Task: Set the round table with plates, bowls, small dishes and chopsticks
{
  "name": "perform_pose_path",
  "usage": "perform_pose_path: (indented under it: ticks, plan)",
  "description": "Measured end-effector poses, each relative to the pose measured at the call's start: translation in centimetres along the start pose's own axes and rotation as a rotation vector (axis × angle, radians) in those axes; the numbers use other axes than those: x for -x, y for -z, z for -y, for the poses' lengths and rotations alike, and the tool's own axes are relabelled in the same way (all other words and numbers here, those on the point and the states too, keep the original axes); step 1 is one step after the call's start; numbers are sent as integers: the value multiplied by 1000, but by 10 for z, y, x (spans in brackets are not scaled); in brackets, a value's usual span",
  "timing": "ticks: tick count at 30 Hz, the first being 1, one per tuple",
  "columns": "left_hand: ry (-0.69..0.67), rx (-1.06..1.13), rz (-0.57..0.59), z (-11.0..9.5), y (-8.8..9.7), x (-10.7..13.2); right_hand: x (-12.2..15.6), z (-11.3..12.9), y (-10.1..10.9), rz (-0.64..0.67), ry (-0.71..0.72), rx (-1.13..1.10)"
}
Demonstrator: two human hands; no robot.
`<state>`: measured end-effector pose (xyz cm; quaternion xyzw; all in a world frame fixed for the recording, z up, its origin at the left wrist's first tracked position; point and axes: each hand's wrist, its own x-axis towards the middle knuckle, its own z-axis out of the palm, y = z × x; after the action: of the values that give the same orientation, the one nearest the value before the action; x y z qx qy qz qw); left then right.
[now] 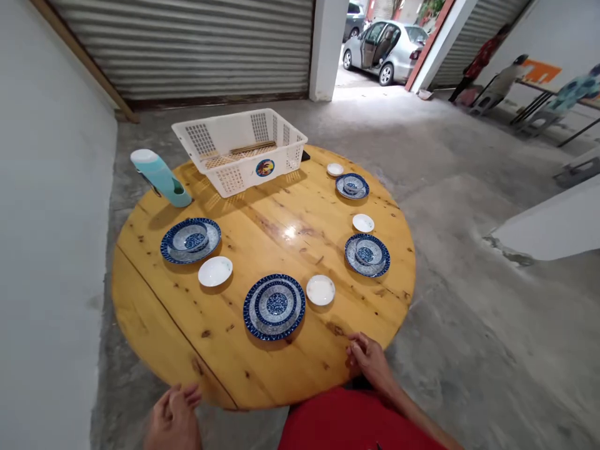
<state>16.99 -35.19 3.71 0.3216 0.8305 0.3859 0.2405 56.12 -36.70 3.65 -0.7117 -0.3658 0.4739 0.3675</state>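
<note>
A round wooden table (281, 231) carries several blue patterned plates. The nearest plate (274, 306) lies in front of me with a small white saucer (320, 290) at its right. My right hand (369, 360) rests on the table's near edge, its fingers curled and holding nothing. My left hand (174, 417) hangs just below the near left edge with loosely bent fingers and nothing in it. Other plates with bowls on them sit at the left (190, 240), the right (367, 254) and the far right (352, 185).
A white plastic basket (240, 149) stands at the table's far side, and a teal dispenser (160, 177) stands at the far left. A white wall runs along the left. Concrete floor lies to the right, with a car (384, 49) and people at tables beyond.
</note>
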Motion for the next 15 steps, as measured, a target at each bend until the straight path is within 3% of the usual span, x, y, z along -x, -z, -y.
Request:
perform_pose_path:
  ticks: [2, 4, 8, 11, 15]
  plan:
    - [34, 47, -102, -14, 2, 31, -1, -8, 19, 2, -2, -9]
    - [5, 53, -93, -37, -6, 62, -1, -21, 45, -17, -3, -26]
    - [-128, 109, -18, -93, -53, 134, 6, -67, 116, -78, -9, -53]
    - [-199, 131, 165, -122, -104, 201, 18, -130, 181, -153, -111, -74]
    - [-282, 104, 492, -139, -174, 298, 54, -238, 273, -235, -462, -114]
